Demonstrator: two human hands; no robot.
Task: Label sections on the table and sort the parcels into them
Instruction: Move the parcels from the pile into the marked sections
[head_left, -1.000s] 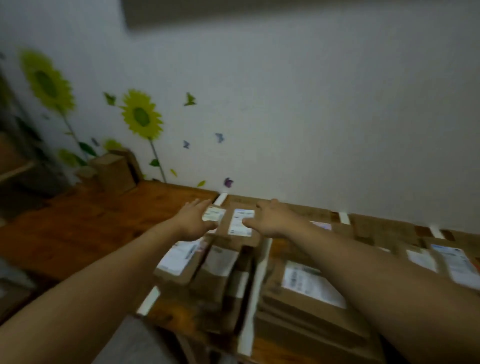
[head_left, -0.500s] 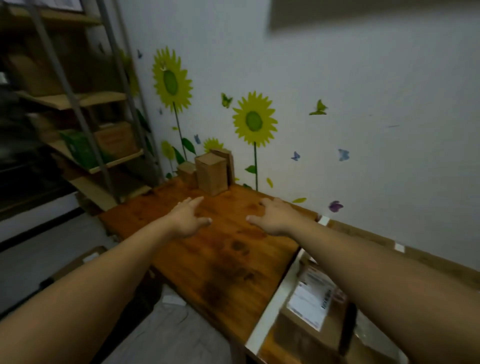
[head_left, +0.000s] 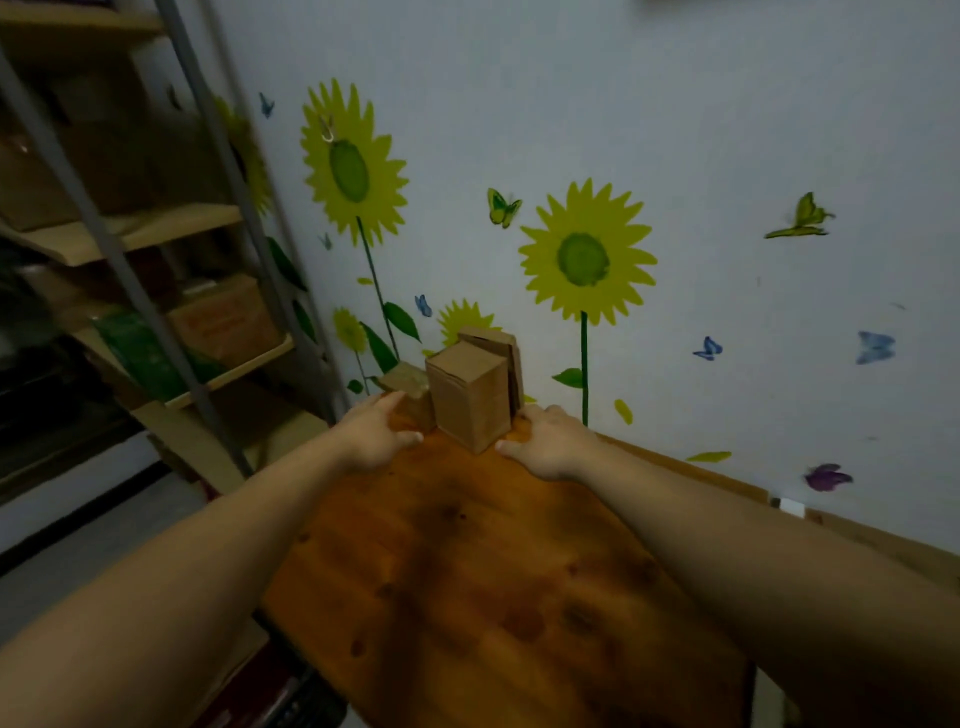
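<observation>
three parcels stand grouped at the far left end of the orange-brown wooden surface, close to the white wall; tall upright brown cardboard box is in the middle and nearest; low small brown cardboard box sits just beside it on the left; thin flat brown cardboard box stands on edge behind the tall one, next to the wall.

both arms reach out over the surface, one to each side of the group; left hand is at the low box w/ fingers straight and pointing far, thumb spread toward the tall box's base; grip wide, holding nothing; fingertips look to be on the low box's near-left side, but contact can't be told for sure; right hand is just beside the tall box's right side, thumb pointing at its near bottom corner, fingers by the gap btw tall box and thin box; grip wide too, nothing held; can't tell if it touches.

wall carries yellow sunflower stickers and small butterfly stickers; grey metal shelf rack stands at left w/ a brown carton and a green pack on its boards, both blurred; white tape strip shows at the far right edge of the surface by the wall; whole view is dim and a bit soft.
</observation>
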